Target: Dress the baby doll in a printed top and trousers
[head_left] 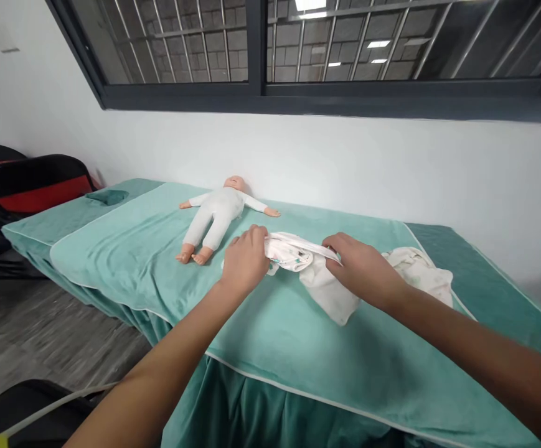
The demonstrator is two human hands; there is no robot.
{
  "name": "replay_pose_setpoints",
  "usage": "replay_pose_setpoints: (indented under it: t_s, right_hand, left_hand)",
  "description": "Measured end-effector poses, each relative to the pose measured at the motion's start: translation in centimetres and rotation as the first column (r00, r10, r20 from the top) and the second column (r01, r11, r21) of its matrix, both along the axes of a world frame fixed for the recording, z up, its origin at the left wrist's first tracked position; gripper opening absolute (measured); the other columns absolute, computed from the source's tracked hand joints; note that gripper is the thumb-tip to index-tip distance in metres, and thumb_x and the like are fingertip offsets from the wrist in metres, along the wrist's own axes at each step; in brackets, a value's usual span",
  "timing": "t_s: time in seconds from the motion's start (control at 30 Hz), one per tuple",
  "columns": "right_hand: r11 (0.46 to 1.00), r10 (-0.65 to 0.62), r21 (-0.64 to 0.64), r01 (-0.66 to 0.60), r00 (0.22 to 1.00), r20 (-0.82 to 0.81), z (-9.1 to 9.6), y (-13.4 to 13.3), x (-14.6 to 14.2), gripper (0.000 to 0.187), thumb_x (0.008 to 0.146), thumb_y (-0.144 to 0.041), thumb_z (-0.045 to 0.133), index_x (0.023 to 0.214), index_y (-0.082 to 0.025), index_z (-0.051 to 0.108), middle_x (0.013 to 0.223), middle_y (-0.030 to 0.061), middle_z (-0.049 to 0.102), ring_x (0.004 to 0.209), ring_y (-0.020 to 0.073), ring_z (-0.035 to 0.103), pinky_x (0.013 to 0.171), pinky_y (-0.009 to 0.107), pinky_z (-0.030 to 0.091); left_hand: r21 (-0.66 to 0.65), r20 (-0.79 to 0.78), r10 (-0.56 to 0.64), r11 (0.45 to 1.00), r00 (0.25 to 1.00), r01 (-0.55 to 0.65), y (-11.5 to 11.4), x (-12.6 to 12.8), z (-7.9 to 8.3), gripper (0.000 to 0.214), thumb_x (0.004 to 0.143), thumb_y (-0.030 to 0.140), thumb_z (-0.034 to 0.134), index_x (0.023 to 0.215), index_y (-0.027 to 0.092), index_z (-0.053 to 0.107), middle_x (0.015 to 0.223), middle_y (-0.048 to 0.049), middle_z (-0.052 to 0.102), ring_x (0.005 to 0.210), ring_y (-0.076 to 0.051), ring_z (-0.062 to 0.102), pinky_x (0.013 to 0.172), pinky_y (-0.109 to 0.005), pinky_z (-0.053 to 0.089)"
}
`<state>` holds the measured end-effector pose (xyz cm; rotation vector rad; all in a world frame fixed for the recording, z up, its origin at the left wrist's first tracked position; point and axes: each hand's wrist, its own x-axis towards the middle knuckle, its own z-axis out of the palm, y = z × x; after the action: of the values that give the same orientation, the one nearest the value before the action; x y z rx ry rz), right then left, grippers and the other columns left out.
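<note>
A white baby garment (329, 289) with small coloured prints is bunched up between my two hands, above the green bed. My left hand (246, 258) is closed around its left end, and my right hand (361, 267) pinches its upper right edge. Part of the cloth hangs down below, between the hands. Behind my right hand, another crumpled white cloth (422, 274) with faint prints lies on the bed. A baby doll (218, 214) in a white body lies on its back beyond my left hand, arms spread, feet towards me.
The green bed cover (125, 249) has a pale piped edge and stands against a white wall (345, 168) below a barred window (261, 93). Black and red chairs (41, 186) are at the far left. A pale cable (60, 404) crosses the lower left corner near another dark chair.
</note>
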<state>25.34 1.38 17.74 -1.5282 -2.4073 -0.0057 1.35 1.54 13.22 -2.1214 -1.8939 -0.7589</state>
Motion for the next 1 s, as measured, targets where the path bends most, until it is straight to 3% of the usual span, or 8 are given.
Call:
replay_pose_setpoints:
  t_s: [0.2, 0.4, 0.53, 0.67, 0.73, 0.83, 0.93, 1.0]
  right_hand:
    - [0.998, -0.001, -0.047, -0.032, 0.813, -0.583, -1.7, -1.1, -2.8, 0.015, 0.092, -0.035, 0.054, 0.098, -0.023, 0.062, 0.105, 0.0050, 0.064, 0.098, 0.0215, 0.061, 0.083, 0.034, 0.049]
    - [0.907, -0.213, -0.344, -0.243, 0.440, -0.872, -6.2, -3.0, -6.7, 0.078, 0.082, -0.054, 0.073, 0.142, -0.023, 0.033, 0.147, 0.0119, 0.053, 0.132, 0.0245, 0.054, 0.110, 0.042, 0.045]
    - [0.874, -0.308, -0.316, -0.368, 0.083, -0.948, -8.2, -3.8, -8.0, 0.086, 0.079, -0.057, 0.076, 0.147, -0.025, 0.035, 0.143, 0.0113, 0.060, 0.132, 0.0264, 0.057, 0.110, 0.044, 0.048]
    - [0.859, -0.419, -0.329, -0.393, -0.171, -0.892, -8.7, -4.1, -8.1, 0.080, 0.075, -0.051, 0.080, 0.142, -0.025, 0.047, 0.124, 0.0071, 0.072, 0.115, 0.0269, 0.069, 0.094, 0.042, 0.058]
    - [0.858, -0.439, -0.332, -0.391, -0.224, -0.870, -8.8, -4.1, -7.7, 0.071, 0.077, -0.047, 0.078, 0.139, -0.024, 0.053, 0.120, 0.0061, 0.074, 0.111, 0.0267, 0.070, 0.092, 0.041, 0.059]
    - [0.853, -0.447, -0.334, -0.401, -0.232, -0.864, -9.1, -4.1, -6.8, 0.057, 0.084, -0.056, 0.066, 0.132, -0.024, 0.062, 0.118, 0.0057, 0.075, 0.112, 0.0285, 0.070, 0.094, 0.043, 0.058]
    - [0.857, -0.444, -0.347, -0.380, -0.203, -0.873, -10.2, -4.7, -6.3, 0.060, 0.086, -0.068, 0.052, 0.126, -0.027, 0.068, 0.117, 0.0057, 0.076, 0.114, 0.0307, 0.069, 0.096, 0.048, 0.057]
    - [0.835, -0.470, -0.387, -0.391, -0.142, -0.871, -11.5, -5.7, -6.7, 0.065, 0.084, -0.074, 0.048, 0.121, -0.026, 0.072, 0.111, 0.0072, 0.077, 0.111, 0.0318, 0.070, 0.094, 0.050, 0.057]
  left_hand:
    - [0.056, 0.476, 0.059, 0.994, 0.877, -0.097, -0.7, 0.5, 1.1, 0.044, 0.085, 0.021, 0.055, 0.127, 0.020, 0.045, 0.109, -0.0089, 0.068, 0.098, -0.028, 0.069, 0.080, -0.037, 0.052]
    - [0.010, 0.694, 0.002, 1.000, 0.720, -0.012, -2.2, 2.4, 0.2, 0.043, 0.080, 0.014, 0.053, 0.121, 0.020, 0.045, 0.117, -0.0090, 0.064, 0.108, -0.026, 0.065, 0.093, -0.041, 0.052]
    - [0.001, 0.765, -0.160, 0.969, 0.624, 0.248, -5.2, 3.7, -1.0, 0.048, 0.087, 0.022, 0.057, 0.134, 0.020, 0.045, 0.131, -0.0117, 0.054, 0.127, -0.025, 0.055, 0.109, -0.042, 0.047]
    - [-0.028, 0.838, -0.305, 0.805, 0.453, 0.593, -8.4, 3.0, -2.8, 0.060, 0.092, 0.026, 0.059, 0.149, 0.029, 0.043, 0.140, -0.0094, 0.049, 0.135, -0.023, 0.049, 0.115, -0.040, 0.043]
    - [-0.017, 0.876, -0.253, 0.834, 0.410, 0.551, -9.3, 2.3, -4.5, 0.049, 0.094, 0.031, 0.058, 0.142, 0.031, 0.052, 0.142, -0.0079, 0.048, 0.134, -0.023, 0.049, 0.114, -0.040, 0.044]
    - [-0.065, 0.951, -0.025, 0.958, 0.307, 0.280, -10.4, 1.7, -7.4, 0.052, 0.093, 0.042, 0.062, 0.142, 0.029, 0.050, 0.153, -0.0093, 0.041, 0.141, -0.027, 0.043, 0.114, -0.043, 0.043]
    - [-0.223, 0.972, 0.235, 0.913, 0.008, 0.341, -11.7, 2.0, -9.2, 0.075, 0.088, 0.053, 0.065, 0.153, 0.028, 0.038, 0.158, -0.0137, 0.040, 0.136, -0.030, 0.052, 0.110, -0.045, 0.048]
    - [-0.185, 0.951, 0.271, 0.882, -0.146, 0.434, -12.6, 2.5, -9.5, 0.089, 0.083, 0.056, 0.071, 0.158, 0.029, 0.031, 0.160, -0.0140, 0.041, 0.133, -0.031, 0.056, 0.111, -0.046, 0.047]
